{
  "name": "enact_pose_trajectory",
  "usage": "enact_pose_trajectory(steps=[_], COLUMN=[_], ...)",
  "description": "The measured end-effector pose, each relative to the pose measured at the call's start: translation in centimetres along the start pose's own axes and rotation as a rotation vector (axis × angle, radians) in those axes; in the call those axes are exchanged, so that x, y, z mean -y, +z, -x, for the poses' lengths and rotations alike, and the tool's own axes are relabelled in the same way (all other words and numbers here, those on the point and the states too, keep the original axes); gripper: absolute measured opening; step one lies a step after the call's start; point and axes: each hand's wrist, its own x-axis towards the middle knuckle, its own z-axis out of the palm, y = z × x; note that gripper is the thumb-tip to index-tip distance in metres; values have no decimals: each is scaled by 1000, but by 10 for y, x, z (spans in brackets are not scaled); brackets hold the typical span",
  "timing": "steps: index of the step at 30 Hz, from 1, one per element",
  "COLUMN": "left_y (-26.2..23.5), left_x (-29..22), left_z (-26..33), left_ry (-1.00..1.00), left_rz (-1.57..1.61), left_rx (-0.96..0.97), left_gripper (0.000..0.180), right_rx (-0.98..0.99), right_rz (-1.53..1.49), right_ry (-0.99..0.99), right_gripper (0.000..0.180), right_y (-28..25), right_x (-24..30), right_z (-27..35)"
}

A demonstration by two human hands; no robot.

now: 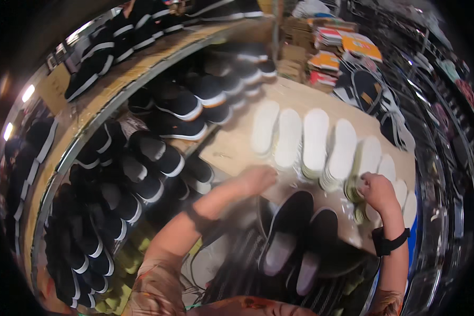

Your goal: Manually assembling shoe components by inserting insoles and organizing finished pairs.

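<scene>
My left hand [258, 179] rests open on the table [229, 150], my right hand [376, 190] pinches an insole stack [359, 181], black shoes [292, 231] crowding six o'clock.

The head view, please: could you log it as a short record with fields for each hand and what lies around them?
left hand: left hand rests on the wooden table, apparently empty
right hand: right hand grips a stack of white insoles
on table: row of insole stacks
near edge: two black shoes, openings up
left side: rack of black shoes
</scene>
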Motion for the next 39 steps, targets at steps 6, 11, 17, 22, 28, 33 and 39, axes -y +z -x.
enact_pose_trajectory(steps=[6,11,17,22,28,33,39], left_y=[3,-10,-19,-3,-20,-73,-84], left_x=[50,61,72,75,64,25,-55], left_z=[-75,-94,-98,-94,-78,-21,127], left_ry=[-2,-185,-100,-49,-121,21,-163], left_rz=[-312,-466,-413,-546,-410,-376,646], left_rx=[-310,-30,-15,-103,-454,-956,-752], left_gripper=[31,36,32,24,16,11,18], right_rx=[-340,-197,-277,-300,-637,-960,-869], right_rz=[-295,249,-16,81,-98,-489,-1290], right_ry=[-635,-599,-607,-597,-266,-43,223], right_gripper=[18,11,13,9,6,17,20], right_y=[64,107,113,129,78,7,-13], right_x=[113,155,140,142,145,73,-40], right_z=[-115,-148,-155,-155,-126,-40,145])
